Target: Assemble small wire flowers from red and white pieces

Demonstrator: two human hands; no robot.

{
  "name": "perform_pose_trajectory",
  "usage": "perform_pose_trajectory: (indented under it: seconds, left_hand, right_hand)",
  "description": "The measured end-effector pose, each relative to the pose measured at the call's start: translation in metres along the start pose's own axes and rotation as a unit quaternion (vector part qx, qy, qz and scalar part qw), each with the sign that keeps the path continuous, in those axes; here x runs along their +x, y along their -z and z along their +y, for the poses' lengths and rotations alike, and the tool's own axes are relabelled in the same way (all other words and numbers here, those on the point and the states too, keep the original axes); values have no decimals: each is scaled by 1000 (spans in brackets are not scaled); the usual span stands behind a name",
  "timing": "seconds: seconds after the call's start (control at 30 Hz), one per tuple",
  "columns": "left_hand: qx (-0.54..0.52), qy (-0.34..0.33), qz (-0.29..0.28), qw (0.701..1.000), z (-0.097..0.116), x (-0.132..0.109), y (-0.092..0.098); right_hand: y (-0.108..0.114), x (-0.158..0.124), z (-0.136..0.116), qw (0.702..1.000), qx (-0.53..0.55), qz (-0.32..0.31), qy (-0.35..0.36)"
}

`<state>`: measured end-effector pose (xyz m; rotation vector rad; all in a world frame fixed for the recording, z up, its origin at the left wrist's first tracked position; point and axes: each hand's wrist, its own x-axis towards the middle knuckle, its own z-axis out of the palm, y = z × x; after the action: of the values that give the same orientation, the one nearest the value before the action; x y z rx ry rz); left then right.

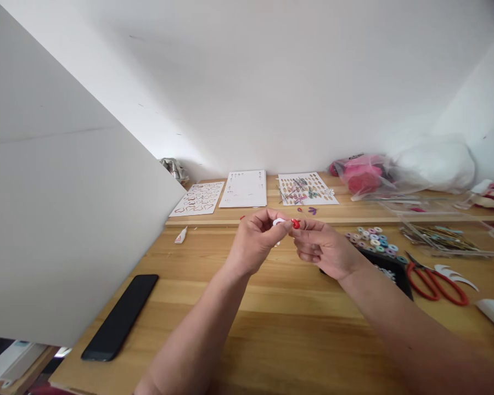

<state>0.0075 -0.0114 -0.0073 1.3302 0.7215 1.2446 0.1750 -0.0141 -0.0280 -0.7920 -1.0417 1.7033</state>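
Both my hands meet above the middle of the wooden table (271, 329). My left hand (255, 241) is closed in a pinch on a small white curled paper piece (278, 221). My right hand (325, 249) pinches a small red paper piece (296, 224) right beside the white one; the two pieces touch or nearly touch. The right hand's other fingers are curled inward.
A black phone (121, 317) lies at the front left by a large white board (66, 219). Red-handled scissors (434, 281), coloured paper coils (374, 240), a dark tray (393, 269) and a clear box (444, 237) sit right. Three patterned sheets (243, 189) and plastic bags (366, 175) line the back.
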Motion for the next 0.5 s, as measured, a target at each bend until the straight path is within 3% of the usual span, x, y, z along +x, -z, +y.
perform_pose_trajectory:
  seconds: [0.23,0.37,0.5]
  left_hand:
    - [78,-60,87,991,-7,3,1]
    - [126,-54,86,987,-5,3,1]
    - [159,-32,32,986,-1,1,0]
  right_hand:
    - [-13,-13,-2,990,-118,15,70]
    - [-16,-26,-15,946,-260,51,188]
    - [-15,-33,-28,893,-345,110,267]
